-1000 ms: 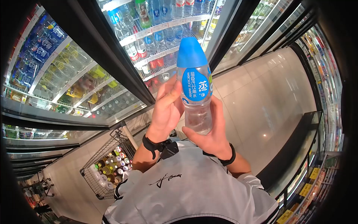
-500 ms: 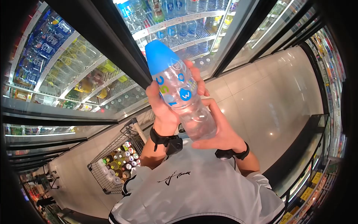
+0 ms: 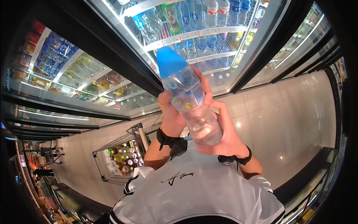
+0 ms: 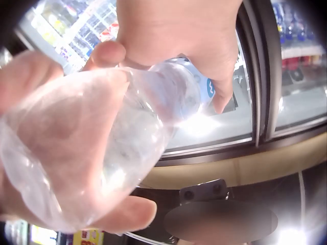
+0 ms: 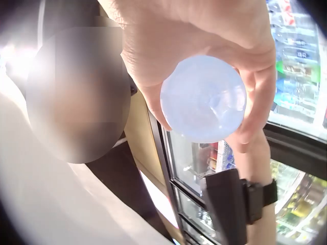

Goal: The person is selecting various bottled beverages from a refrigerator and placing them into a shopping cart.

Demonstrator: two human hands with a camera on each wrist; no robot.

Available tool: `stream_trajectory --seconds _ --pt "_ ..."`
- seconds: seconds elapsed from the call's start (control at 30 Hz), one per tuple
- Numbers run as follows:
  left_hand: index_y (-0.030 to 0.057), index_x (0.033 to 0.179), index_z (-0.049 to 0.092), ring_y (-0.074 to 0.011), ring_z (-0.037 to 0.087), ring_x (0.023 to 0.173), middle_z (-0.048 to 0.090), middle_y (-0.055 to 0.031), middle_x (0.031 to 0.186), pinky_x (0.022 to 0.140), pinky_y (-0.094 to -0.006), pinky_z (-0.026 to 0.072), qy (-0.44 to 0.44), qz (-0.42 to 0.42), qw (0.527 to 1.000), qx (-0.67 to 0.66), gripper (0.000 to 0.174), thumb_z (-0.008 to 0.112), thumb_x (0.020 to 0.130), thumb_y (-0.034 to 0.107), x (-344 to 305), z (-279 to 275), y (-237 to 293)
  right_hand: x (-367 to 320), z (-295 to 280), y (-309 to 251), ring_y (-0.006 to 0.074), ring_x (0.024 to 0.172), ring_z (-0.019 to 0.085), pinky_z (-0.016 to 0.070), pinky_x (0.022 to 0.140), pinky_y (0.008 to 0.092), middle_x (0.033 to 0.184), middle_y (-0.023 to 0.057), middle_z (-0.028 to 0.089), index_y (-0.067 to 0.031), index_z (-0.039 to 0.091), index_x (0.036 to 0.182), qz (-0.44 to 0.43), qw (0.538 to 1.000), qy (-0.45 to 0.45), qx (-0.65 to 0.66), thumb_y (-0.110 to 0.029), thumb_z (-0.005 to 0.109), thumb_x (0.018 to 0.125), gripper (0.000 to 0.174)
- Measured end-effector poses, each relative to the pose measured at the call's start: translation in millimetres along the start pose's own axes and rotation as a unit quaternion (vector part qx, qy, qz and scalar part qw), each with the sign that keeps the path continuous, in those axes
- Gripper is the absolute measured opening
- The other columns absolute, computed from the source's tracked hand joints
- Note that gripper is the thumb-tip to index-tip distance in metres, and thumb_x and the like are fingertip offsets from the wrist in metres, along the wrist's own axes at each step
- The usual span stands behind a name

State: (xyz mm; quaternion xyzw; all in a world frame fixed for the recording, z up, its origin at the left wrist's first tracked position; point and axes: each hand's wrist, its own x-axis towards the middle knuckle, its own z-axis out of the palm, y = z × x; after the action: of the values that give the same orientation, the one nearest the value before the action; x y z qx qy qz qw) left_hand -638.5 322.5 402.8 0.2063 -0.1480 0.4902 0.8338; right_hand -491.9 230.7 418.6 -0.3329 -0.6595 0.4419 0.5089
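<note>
A clear bottle [image 3: 186,89] with a large blue cap tilts up and to the left in front of the chest in the head view. My left hand [image 3: 174,115] grips its upper body, thumb on the left side and fingers round the far side. Lower down, my right hand [image 3: 228,130] holds the bottle near its base. In the left wrist view the bottle's clear lower part [image 4: 87,148] fills the left side. The right wrist view shows the round bottle base [image 5: 204,99] between the right hand's thumb and fingers.
Shelves of bottled drinks [image 3: 201,33] stand ahead in a glass-doored cooler, with dark door frames [image 3: 257,56] beside them. A wire shopping cart [image 3: 102,164] holding several bottles is at the lower left. A low black-edged case [image 3: 305,179] stands at right.
The bottle has turned about its length, so its large front label no longer faces the head camera, and it has tilted left. My left hand has moved further round it. The cooler view has shifted.
</note>
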Motion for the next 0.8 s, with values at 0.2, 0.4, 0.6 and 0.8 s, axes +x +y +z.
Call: stream_trajectory --seconds 0.2,0.4,0.6,0.8 --pt "0.0003 0.141 0.038 -0.0309 0.065 0.104 0.055 -0.0189 0.125 0.087 -0.0428 0.0572 0.165 -0.014 0.899 0.405 0.094 0.075 0.079 0.061 45.3 25.1 -38.6 2.4 -58.4 5.2 0.0305 0.100 0.067 0.0522 0.084 0.0372 0.116 0.0186 0.062 -0.0070 0.031 0.141 0.052 0.997 0.049 0.001 0.001 0.082 0.063 0.094" --pt "-0.0014 0.139 0.041 -0.0350 0.066 0.108 0.058 -0.0237 0.125 0.090 -0.0462 0.0574 0.220 0.020 0.876 0.429 0.088 0.080 0.078 0.048 67.1 27.1 -69.7 2.7 -104.9 15.1 0.0329 0.100 0.069 0.0540 0.082 0.0367 0.114 0.0206 0.065 -0.0002 0.044 0.135 0.002 0.994 0.102 -0.041 -0.002 0.082 0.062 0.083" --pt "-0.0020 0.137 0.045 -0.0363 0.060 0.121 0.057 -0.0252 0.131 0.100 -0.0472 0.0520 0.238 0.072 0.853 0.458 0.082 0.086 0.073 0.027 70.3 41.2 -80.2 14.3 -165.1 33.6 0.0272 0.107 0.059 0.0487 0.091 0.0367 0.121 0.0184 0.056 0.0015 0.056 0.125 -0.089 0.986 0.140 -0.023 -0.002 0.079 0.058 0.072" --pt "0.0003 0.138 0.043 -0.0368 0.056 0.125 0.056 -0.0261 0.131 0.104 -0.0491 0.0493 0.256 0.101 0.844 0.460 0.080 0.083 0.072 0.018 70.6 49.3 -89.5 24.4 -177.6 48.8 0.0285 0.109 0.058 0.0478 0.092 0.0380 0.123 0.0204 0.056 0.0029 0.057 0.124 -0.130 0.985 0.115 0.008 -0.003 0.080 0.056 0.071"
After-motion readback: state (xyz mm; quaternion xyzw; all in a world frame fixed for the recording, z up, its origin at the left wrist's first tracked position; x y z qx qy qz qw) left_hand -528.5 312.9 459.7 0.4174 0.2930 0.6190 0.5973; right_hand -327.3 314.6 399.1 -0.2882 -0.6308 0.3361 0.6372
